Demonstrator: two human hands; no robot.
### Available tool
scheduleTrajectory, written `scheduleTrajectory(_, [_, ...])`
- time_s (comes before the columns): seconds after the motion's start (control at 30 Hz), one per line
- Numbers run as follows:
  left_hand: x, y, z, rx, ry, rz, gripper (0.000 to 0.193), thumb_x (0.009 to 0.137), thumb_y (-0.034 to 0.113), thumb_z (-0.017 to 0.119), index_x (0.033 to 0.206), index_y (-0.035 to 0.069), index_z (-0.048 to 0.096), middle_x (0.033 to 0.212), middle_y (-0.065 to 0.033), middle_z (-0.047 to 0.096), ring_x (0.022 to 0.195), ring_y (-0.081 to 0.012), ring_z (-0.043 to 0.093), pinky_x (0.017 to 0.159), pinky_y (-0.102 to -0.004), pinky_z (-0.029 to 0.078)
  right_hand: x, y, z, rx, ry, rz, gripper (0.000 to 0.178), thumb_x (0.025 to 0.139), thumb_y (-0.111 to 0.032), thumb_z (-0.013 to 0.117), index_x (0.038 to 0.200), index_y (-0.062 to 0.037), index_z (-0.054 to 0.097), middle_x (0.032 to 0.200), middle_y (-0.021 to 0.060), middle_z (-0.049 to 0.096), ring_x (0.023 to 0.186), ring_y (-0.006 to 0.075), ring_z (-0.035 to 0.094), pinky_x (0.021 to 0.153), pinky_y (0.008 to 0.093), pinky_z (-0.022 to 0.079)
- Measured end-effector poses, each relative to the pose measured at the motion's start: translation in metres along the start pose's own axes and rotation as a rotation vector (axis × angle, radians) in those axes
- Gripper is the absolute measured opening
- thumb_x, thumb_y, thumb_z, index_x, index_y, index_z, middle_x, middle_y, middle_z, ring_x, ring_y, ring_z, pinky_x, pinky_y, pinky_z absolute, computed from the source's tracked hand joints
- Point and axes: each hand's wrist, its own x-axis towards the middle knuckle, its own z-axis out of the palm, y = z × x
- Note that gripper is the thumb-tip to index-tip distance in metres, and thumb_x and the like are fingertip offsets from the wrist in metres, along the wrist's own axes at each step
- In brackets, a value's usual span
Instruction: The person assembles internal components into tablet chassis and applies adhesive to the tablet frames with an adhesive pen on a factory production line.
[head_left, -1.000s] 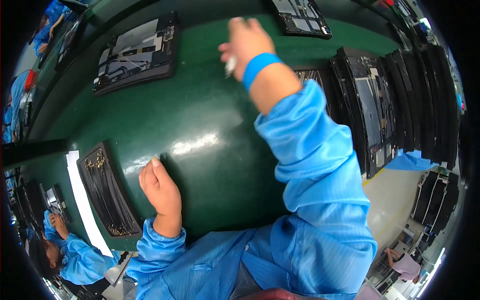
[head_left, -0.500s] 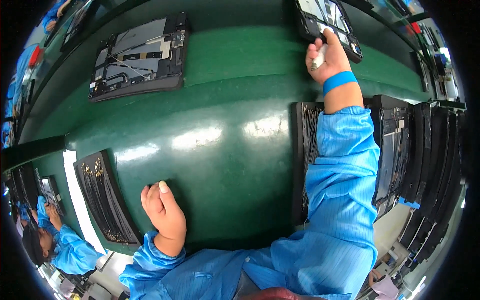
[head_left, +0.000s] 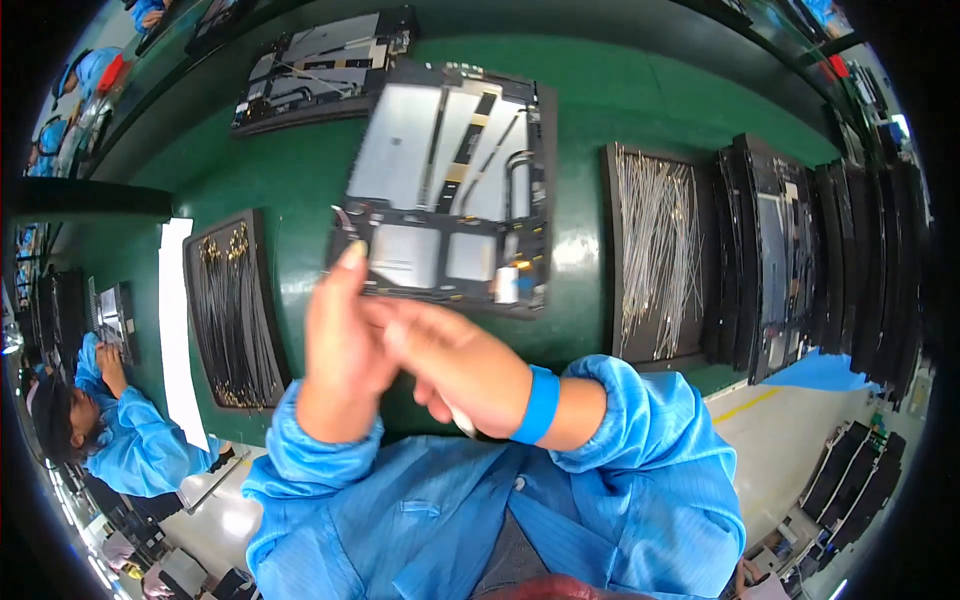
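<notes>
An opened tablet (head_left: 405, 255) with bare grey battery plates, ribbon cables and cables in it sits in a black foam tray (head_left: 545, 200), slightly blurred, in front of me. My left hand (head_left: 345, 345) grips its near left corner, thumb on top and fingers underneath. Close by, my right hand (head_left: 465, 370) is curled at the near edge, its fingers partly hidden. The white end of a slim pen-like tool (head_left: 461, 420) pokes out of that palm. Behind, a second opened tablet (head_left: 330, 75) lies in its own black tray.
Left stands a foam tray of black cables (head_left: 235, 310) beside a white paper strip (head_left: 178, 330). To the right are a tray of grey cables (head_left: 655, 250) and upright stacked black trays (head_left: 850, 270). A co-worker (head_left: 140, 440) sits at far left.
The tablet in its tray has come from the far right to the middle, before me. My right arm has drawn back with it, and my left hand has moved up onto its corner.
</notes>
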Motion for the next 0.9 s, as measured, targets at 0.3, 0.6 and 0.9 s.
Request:
scheduleTrajectory(0.3, [-0.017, 0.021, -0.058, 0.355, 0.055, 0.15, 0.042, 0.077, 0.017, 0.051, 0.111, -0.005, 0.041, 0.102, -0.0119, 0.052, 0.093, -0.0186, 0.051, 0.079, -0.0272, 0.041, -0.043, 0.061, -0.013, -0.875, -0.312, 0.068, 0.05, 0.08, -0.038, 0.045, 0.111, 0.0017, 0.043, 0.091, 0.0134, 0.057, 0.082, 0.0231, 0.056, 0.071, 0.0288, 0.044])
scheduleTrajectory(0.6, [-0.037, 0.043, -0.138, 1.821, 1.239, 0.352, 0.03, 0.079, 0.029, 0.047, 0.097, 0.008, 0.057, 0.095, -0.0139, 0.056, 0.089, -0.0318, 0.052, 0.077, -0.0373, 0.041, -0.008, 0.088, -0.006, -0.743, 0.126, -0.069, 0.042, 0.081, -0.032, 0.047, 0.107, 0.0006, 0.047, 0.084, 0.015, 0.058, 0.076, 0.0223, 0.057, 0.069, 0.0279, 0.044])
scheduleTrajectory(0.9, [-0.042, 0.035, -0.13, 1.464, 1.21, 0.715, 0.03, 0.081, 0.023, 0.046, 0.087, -0.005, 0.055, 0.079, -0.0198, 0.057, 0.076, -0.0327, 0.055, 0.069, -0.0343, 0.042, 0.004, 0.086, 0.003, -0.618, 0.314, -0.188, 0.036, 0.081, -0.03, 0.047, 0.101, 0.0008, 0.052, 0.085, 0.0147, 0.058, 0.077, 0.0202, 0.057, 0.069, 0.0268, 0.044])
